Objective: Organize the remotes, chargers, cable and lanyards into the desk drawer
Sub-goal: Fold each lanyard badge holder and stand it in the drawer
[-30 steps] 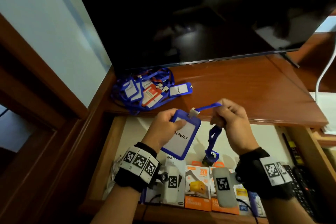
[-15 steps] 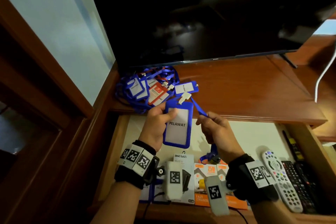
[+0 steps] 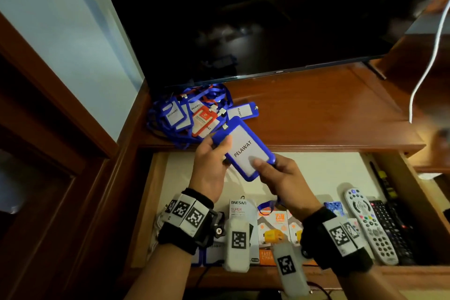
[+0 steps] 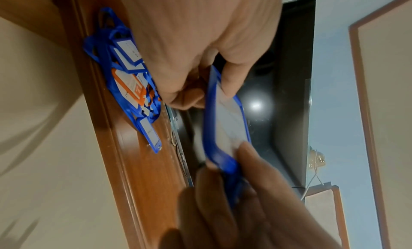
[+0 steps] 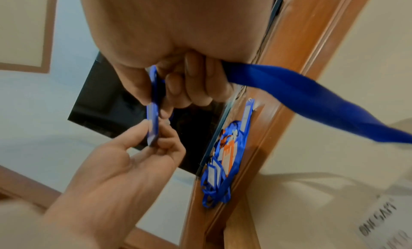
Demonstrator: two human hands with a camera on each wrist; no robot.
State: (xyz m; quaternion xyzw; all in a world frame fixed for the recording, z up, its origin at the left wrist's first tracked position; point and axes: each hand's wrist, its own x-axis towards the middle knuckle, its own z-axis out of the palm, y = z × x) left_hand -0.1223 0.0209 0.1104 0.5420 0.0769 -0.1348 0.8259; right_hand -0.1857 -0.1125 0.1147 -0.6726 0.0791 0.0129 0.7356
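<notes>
A blue badge holder [image 3: 243,148] printed PELAWAT hangs above the open drawer [image 3: 151,192], held by both hands. My left hand [image 3: 214,153] pinches its upper left end. My right hand [image 3: 272,170] pinches its lower end, thumb on the card face, with the blue lanyard strap [image 5: 312,97] trailing out of its curled fingers. A pile of blue and orange lanyards [image 3: 194,114] lies on the desk top by the left wall. Charger boxes [image 3: 275,231] and remotes [image 3: 370,224] lie in the drawer's front.
A dark TV screen [image 3: 267,19] stands at the back of the wooden desk top [image 3: 328,109]. A white cable [image 3: 428,66] hangs at the right. Pale drawer lining [image 3: 316,173] shows behind the boxes.
The badge holder has tilted from upright to slanting down to the right. My right hand has let go of the strap near the clip and moved onto the badge's lower end.
</notes>
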